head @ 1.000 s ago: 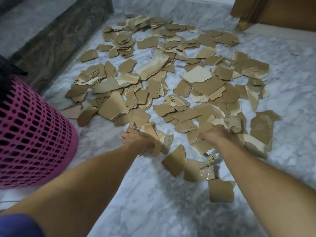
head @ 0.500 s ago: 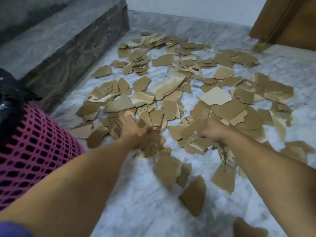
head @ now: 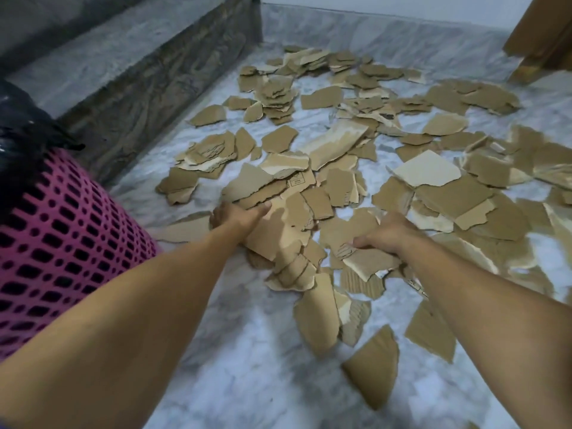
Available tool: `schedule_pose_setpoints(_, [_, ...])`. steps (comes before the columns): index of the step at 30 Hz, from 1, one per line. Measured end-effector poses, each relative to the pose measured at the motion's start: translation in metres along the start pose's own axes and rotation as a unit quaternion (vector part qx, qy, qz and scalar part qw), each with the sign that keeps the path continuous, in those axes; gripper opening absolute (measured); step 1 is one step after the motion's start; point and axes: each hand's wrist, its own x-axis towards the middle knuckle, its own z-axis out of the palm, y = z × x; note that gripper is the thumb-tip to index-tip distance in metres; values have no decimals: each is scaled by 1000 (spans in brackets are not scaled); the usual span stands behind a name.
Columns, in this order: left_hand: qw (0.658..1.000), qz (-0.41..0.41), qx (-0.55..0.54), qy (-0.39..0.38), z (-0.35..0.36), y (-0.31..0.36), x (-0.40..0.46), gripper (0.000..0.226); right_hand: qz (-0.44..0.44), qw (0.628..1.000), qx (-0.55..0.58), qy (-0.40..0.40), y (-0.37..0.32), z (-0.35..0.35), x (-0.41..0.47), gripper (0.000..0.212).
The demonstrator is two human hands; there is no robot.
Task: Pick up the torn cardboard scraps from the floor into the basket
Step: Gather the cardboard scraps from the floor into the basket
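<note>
Several torn brown cardboard scraps [head: 346, 140] lie spread over the white marble floor [head: 247, 366]. A pink perforated basket [head: 62, 239] lined with a black bag [head: 21, 119] stands at the left edge. My left hand [head: 238, 216] grips a bunch of scraps [head: 278, 239] in the middle of the heap, close to the basket's side. My right hand [head: 387, 232] grips another bunch of scraps [head: 368, 261], with a pale torn piece sticking out under its fingers. Loose scraps [head: 318, 311] hang or lie below both hands.
A grey stone step [head: 130, 72] runs along the left behind the basket. A marble skirting and white wall close the far side. A wooden door frame [head: 538, 35] stands at the top right. Bare marble shows in front, between my forearms.
Both hands have reached further into the heap and gathered more scraps. The view has tilted up, and several loose pieces now lie nearer me.
</note>
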Motion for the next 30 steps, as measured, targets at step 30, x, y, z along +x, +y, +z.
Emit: schedule_pose_setpoints(30, [959,-26,-246,-141,20,-2,-55,62,-62,976,210,1,13,29,-8,69])
